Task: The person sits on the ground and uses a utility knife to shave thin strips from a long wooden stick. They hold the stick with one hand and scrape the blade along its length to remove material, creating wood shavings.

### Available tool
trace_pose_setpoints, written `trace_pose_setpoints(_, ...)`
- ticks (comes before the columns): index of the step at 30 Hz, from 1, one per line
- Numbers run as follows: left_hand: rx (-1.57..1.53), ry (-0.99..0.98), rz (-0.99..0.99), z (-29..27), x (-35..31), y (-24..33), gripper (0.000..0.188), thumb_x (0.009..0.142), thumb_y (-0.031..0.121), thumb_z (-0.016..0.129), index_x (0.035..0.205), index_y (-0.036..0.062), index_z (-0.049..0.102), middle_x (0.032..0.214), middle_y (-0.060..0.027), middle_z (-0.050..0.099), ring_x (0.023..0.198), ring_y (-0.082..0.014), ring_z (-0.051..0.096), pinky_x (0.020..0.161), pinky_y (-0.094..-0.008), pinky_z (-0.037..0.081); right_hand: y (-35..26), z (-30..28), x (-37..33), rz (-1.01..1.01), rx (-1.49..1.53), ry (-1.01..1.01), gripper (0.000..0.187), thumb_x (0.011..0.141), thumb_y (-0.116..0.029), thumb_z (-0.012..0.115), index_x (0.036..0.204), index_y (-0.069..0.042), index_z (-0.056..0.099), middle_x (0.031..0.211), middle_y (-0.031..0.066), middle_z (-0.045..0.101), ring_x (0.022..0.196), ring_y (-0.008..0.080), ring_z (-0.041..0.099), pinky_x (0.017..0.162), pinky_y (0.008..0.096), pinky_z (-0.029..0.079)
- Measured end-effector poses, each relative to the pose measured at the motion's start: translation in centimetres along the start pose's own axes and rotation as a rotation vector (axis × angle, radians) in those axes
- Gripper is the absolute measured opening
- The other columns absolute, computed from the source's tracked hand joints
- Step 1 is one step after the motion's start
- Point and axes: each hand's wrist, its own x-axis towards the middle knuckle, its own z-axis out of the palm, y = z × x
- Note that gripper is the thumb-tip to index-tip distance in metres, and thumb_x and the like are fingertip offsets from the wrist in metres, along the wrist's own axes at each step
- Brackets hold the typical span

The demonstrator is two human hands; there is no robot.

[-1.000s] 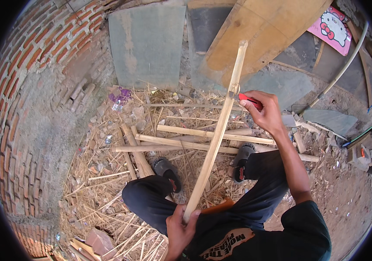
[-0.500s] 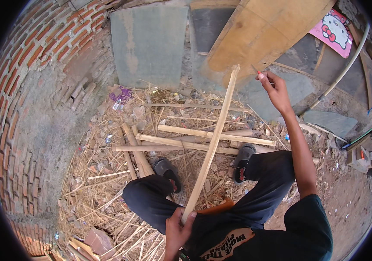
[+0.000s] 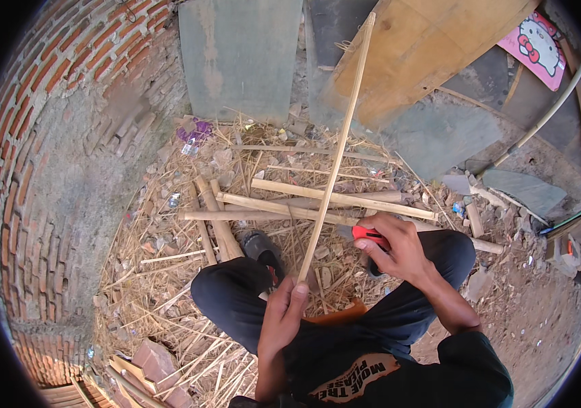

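A long, pale split bamboo strip point(image 3: 337, 160) rises from my left hand point(image 3: 282, 313), which is closed around its lower end. The strip slants up and away, its far tip over the brown board. In my right hand point(image 3: 402, 250) is a red-handled utility knife point(image 3: 370, 236), fingers wrapped round the handle. Its short blade points left toward the strip, with a gap between them. Below the strip, several split bamboo pieces point(image 3: 284, 207) lie crossed on the ground between and beyond my feet.
A worn brick wall point(image 3: 53, 163) stands to the left. Ahead lean a grey-green panel point(image 3: 239, 61) and a brown board point(image 3: 433, 47). Straw, shavings and rubble cover the ground. A pale pipe point(image 3: 549, 112) curves at the right. Behind my left knee lies a broken brick point(image 3: 158, 364).
My right hand has come down and toward me with the knife, from beyond the strip's tip to above my right knee. The strip now stands steeper and reaches higher.
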Motion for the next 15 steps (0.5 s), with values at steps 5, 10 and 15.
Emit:
trace_pose_setpoints(5,0.068,-0.020,0.097,1.0,1.1,2.1,0.032,0.117,0.035,0.057,0.109,0.0040,0.060,0.077,0.0050,0.047,0.070,-0.0040,0.041,0.062,-0.0242,0.037,-1.1,2.6,-2.0,-0.073,-0.003,0.010,0.030,0.094,-0.027,0.087,0.115,-0.007,0.078,0.093,0.0088,0.075,0.072,0.0271,0.075,0.061,0.0366,0.060)
trace_pose_setpoints(10,0.252,0.037,0.174,1.7,1.4,3.2,0.021,0.110,0.020,0.069,0.116,0.0001,0.064,0.076,-0.0050,0.062,0.069,-0.0121,0.054,0.064,-0.0318,0.045,-2.3,3.0,-1.9,-0.110,-0.038,0.030,0.032,0.091,-0.027,0.089,0.115,-0.008,0.079,0.090,0.0063,0.074,0.068,0.0246,0.073,0.058,0.0358,0.058)
trace_pose_setpoints(15,0.333,0.137,0.229,2.8,1.6,4.1,0.017,0.109,0.014,0.070,0.113,-0.0021,0.063,0.079,-0.0057,0.065,0.073,-0.0073,0.051,0.062,-0.0289,0.044,-3.1,3.3,-2.1,-0.123,-0.077,0.057,0.034,0.089,-0.027,0.089,0.114,-0.008,0.079,0.087,0.0049,0.072,0.064,0.0226,0.071,0.056,0.0359,0.057)
